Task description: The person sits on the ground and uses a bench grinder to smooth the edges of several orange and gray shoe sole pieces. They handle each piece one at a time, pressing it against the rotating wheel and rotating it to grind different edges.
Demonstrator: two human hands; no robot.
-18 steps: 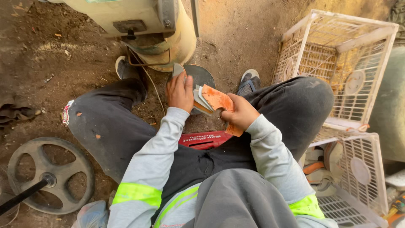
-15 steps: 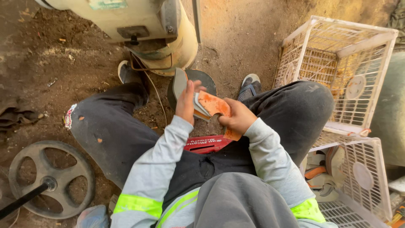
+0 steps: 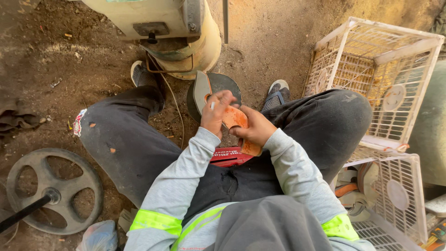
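Observation:
I sit on dirt ground with my knees apart. My left hand (image 3: 217, 114) grips the top of an orange-handled tool (image 3: 234, 118) together with a small white stick-like piece between its fingers. My right hand (image 3: 254, 130) holds the lower part of the same orange tool, whose end (image 3: 251, 148) sticks out below the palm. Just beyond my hands a grey round disc-shaped part (image 3: 211, 90) stands on edge on the ground between my feet. A red flat object (image 3: 231, 156) lies in my lap under the hands.
A cream-coloured machine housing (image 3: 176, 28) with a loose wire stands ahead. White plastic fan grilles (image 3: 376, 74) are stacked at right, another grille (image 3: 399, 200) nearer me. A grey spoked wheel (image 3: 51, 190) on a rod lies at left, a plastic bag (image 3: 97, 236) beside it.
The view has tilted slightly. My left hand has shifted from the grey disc onto the orange tool, and both hands have drawn closer together around it.

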